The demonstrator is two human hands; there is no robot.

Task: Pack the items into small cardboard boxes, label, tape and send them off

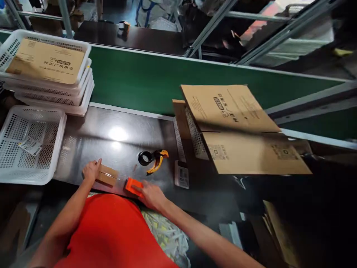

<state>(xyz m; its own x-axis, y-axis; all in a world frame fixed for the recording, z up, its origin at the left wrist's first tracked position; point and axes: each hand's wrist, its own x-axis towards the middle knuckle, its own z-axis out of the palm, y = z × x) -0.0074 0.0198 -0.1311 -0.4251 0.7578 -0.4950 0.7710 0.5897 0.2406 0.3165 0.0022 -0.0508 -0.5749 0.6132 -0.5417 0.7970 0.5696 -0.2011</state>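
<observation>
**Box shut, tape strip seemingly uncut**

The small box point(108, 175) lies at the table's near edge, just in front of me. My left hand point(91, 171) grips its left end, thumb on top. My right hand point(152, 195) is closed around the orange dispenser point(134, 187), just beyond the box's other end.

The box's upper face looks shut, with a shiny line along it that I take for tape. A faint clear strip seems to bridge box and dispenser; if so, cutting it and pressing down the end remain. The underside is hidden, so I cannot tell whether that is sealed.

Farther in on the table point(156, 136) lie a black roll point(145, 158) and a yellow tool point(156, 163), side by side. To my left, a basket point(60, 149) holds a label point(30, 146), near stacked baskets point(83, 89). To my right, creased cardboard point(240, 149) slants beside a pale packet point(182, 175).
</observation>
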